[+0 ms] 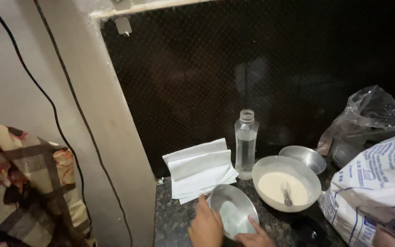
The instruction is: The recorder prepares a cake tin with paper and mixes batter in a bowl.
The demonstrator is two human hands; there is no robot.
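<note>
Cloth [28, 183] with a chequered and floral pattern lies far to the left of both hands, beyond a pale wall edge with two dark cables [60, 132] running down it. Left hand [205, 225], its grip clenched on the near-left rim of a tilted steel plate [232, 215], rests low on the dark speckled counter [172, 219]. Just behind that grip a stack of folded white paper [200, 168] leans against the dark mesh-patterned backsplash. Right hand [254, 237] touches the plate's lower right rim, one finger laid on the edge; whether this grip is fully closed I cannot tell, as the frame cuts it off. The plate stands between the two hands, holding a thin whitish film. Behind the right grip stands a clear uncapped bottle [246, 142]. To its right sits a steel bowl [285, 183] of pale batter with a whisk [286, 193] in it, then a smaller empty bowl [303, 158], a crumpled plastic bag [366, 112] and a printed white sack [376, 183]
</note>
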